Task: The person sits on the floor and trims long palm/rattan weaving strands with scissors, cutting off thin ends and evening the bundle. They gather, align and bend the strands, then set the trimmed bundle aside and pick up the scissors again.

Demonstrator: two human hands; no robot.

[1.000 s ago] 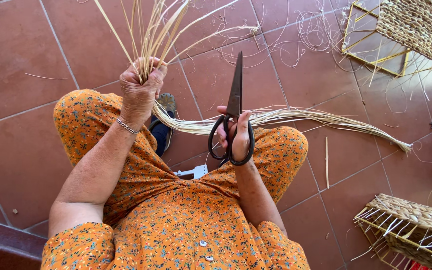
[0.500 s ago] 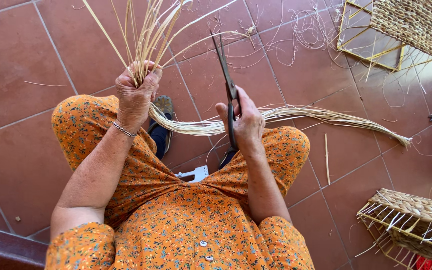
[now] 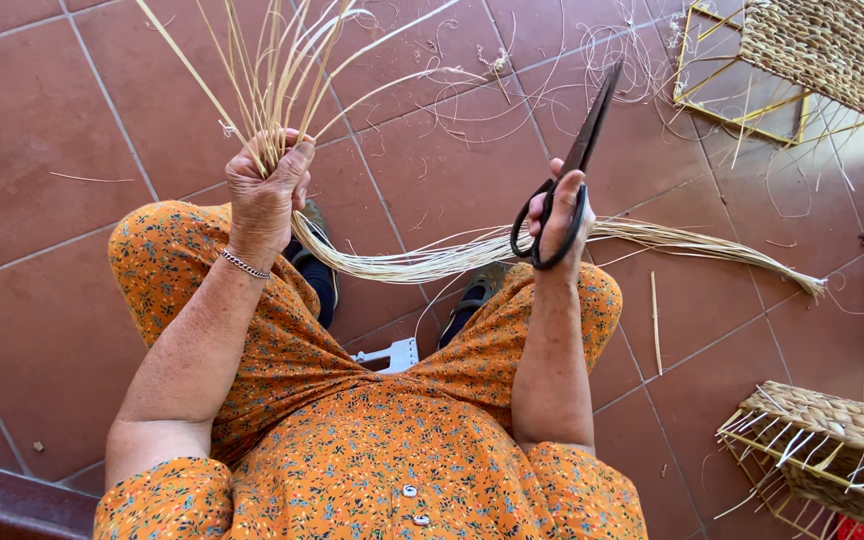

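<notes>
Gripping reed bundle [image 3: 282,120] tight in my left hand [image 3: 264,195], fingers closed; right hand [image 3: 560,215] fingers hooked through black scissors [image 3: 562,190], blades shut, pointing up over tiled floor [image 3: 52,120].

the dress [image 3: 372,440] is orange, sprinkled with small flowers in white, green and red, with white buttons down its front. the bundle of straw stalks [image 3: 432,262] is pale yellow-cream. the scissors [image 3: 572,170] at 1 o'clock are black. the floor tiles [image 3: 42,110] are terracotta red-brown with lighter grout lines. the woven basket [image 3: 822,50] at 2 o'clock is tan on a yellow frame; another woven basket [image 3: 832,440] at 4 o'clock is tan too. the bracelet [image 3: 245,264] is silver.
</notes>
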